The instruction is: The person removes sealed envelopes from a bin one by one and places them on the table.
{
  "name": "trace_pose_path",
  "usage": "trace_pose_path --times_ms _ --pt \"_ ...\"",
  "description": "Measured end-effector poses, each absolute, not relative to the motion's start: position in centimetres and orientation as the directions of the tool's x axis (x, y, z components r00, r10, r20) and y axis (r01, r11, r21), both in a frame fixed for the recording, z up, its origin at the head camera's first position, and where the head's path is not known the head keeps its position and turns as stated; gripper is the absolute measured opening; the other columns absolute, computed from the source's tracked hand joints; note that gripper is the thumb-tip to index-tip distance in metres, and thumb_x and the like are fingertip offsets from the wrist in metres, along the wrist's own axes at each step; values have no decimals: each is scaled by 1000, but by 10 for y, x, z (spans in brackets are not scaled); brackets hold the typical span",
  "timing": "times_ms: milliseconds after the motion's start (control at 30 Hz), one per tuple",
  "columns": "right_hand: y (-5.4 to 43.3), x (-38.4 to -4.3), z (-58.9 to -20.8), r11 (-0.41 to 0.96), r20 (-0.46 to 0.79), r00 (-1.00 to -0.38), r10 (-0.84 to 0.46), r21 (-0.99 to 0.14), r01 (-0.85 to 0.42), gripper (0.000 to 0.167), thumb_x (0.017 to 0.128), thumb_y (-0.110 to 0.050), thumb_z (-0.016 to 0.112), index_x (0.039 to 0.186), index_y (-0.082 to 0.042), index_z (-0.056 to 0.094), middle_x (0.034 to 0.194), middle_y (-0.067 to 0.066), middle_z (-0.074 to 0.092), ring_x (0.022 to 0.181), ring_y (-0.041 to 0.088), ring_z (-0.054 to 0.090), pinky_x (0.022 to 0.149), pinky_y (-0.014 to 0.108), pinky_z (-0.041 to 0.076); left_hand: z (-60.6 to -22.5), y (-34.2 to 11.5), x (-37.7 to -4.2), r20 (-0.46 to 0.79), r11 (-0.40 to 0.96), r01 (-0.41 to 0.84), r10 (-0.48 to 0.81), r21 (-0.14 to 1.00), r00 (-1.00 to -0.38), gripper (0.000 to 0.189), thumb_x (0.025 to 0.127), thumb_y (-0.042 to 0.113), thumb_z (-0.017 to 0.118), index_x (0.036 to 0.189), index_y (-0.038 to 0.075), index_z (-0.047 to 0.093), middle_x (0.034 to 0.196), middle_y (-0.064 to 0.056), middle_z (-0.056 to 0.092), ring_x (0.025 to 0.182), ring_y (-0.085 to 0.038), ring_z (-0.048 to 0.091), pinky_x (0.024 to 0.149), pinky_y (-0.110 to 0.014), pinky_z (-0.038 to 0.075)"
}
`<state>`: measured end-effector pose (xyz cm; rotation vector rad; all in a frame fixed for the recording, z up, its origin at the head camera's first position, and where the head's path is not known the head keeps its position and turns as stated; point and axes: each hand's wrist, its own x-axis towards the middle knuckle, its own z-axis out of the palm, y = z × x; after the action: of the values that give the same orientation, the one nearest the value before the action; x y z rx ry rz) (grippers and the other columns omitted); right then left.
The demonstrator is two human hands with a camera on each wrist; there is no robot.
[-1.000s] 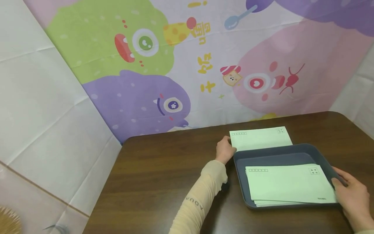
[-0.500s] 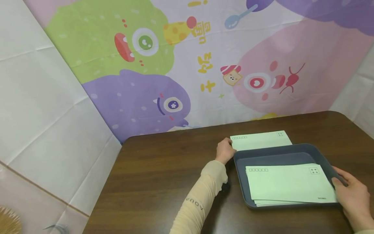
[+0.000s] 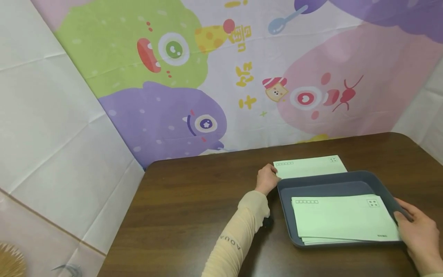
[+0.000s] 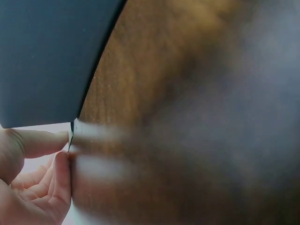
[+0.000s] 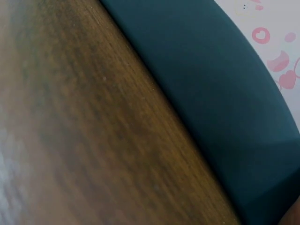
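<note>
A dark grey tray (image 3: 328, 189) stands on the right of the brown table, with a small pile of pale green envelopes (image 3: 346, 217) inside it. Behind its far rim lies another pale green envelope (image 3: 308, 166), its near part hidden by the tray. My left hand (image 3: 267, 179) pinches that envelope's left end, close to the tray's far left corner. In the left wrist view, thumb and fingers (image 4: 61, 173) meet at the edge beside the tray wall. On the right, my right hand (image 3: 417, 231) grips the tray's right rim, thumb on top and fingers outside.
The wooden table (image 3: 180, 215) stretches to the left of the arm. A cloth backdrop (image 3: 249, 127) printed with cartoon monsters hangs behind its far edge. White panels (image 3: 69, 146) stand at the left, and a straw-coloured bristly thing (image 3: 10, 259) shows at the bottom left.
The far envelope has come down flatter behind the tray, its far edge lower in view. The left hand has dipped slightly with it. Tray and right hand stay put.
</note>
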<state>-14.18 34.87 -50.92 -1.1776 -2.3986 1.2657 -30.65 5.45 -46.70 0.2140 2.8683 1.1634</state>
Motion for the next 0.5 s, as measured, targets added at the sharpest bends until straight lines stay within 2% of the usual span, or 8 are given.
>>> trace_pose_path --times_ms 100,200,333,500 --pt "350 -142 -510 320 -191 -668 719 -763 561 46 97 -10 34 142 -11 28 144 21 26 130 43 26 99 57 25 -467 54 -306 27 711 127 151 692 -988 15 74 10 73 83 7 61 72 0 58 65 -13 53 61 -23 44" --pt "352 -143 -511 316 -189 -667 721 -767 559 46 97 -10 35 142 -11 28 144 21 27 130 43 27 99 57 26 -468 53 -306 45 713 157 174 683 -984 11 76 10 71 77 8 60 70 1 57 63 -13 51 60 -22 43" --pt "352 -144 -513 310 -194 -660 726 -765 565 46 97 -10 35 142 -12 28 145 21 26 131 43 24 100 57 24 -470 50 -308 44 677 170 199 716 -979 6 79 10 68 77 8 62 71 0 59 62 -11 50 58 -21 42" --pt "353 -143 -514 306 -194 -661 725 -769 561 47 96 -9 36 142 -11 28 145 20 25 131 43 24 100 57 23 -474 46 -311 6 607 119 186 786 -983 5 84 11 61 83 8 63 75 -1 59 62 -10 48 57 -22 40"
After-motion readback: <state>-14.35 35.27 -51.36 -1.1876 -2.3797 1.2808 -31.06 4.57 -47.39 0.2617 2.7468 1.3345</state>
